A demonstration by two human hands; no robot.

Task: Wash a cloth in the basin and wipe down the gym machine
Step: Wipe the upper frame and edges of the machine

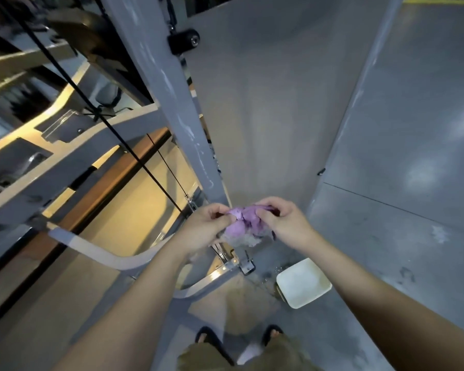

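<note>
- Your left hand (202, 227) and right hand (280, 223) are both up in front of you, close together, with the cloth (243, 222) bunched between them.
- Left fingers are curled, pinching the cloth's left end between thumb and fingertips.
- Right fingers are curled too, gripping the cloth's right side; the thumb sits on top of the bunch.
- The cloth is purple, crumpled into a wad, with a paler grey fringe hanging from its lower edge. It's held in the air and touches nothing but your hands.
- The grey post (172, 108) of the machine rises just behind your hands, tilted in this wide view; white scuffs run down its face.
- A black cable (110, 127) runs diagonally across the frame bars on the left, ending near your left hand.
- A black roller (184, 41) sticks out from the post near the top.
- The curved grey base bar (118, 257) sweeps under your left forearm.
- The basin (303, 282) sits on the floor (399, 236) below your right hand, white and squarish, just right of the machine's foot. Looks like cloudy water inside, but blur makes that hard to confirm.
- Wet marks spot the floor next to the basin.
- Your feet in dark sandals (212, 341) show at the bottom edge, standing near the basin.
</note>
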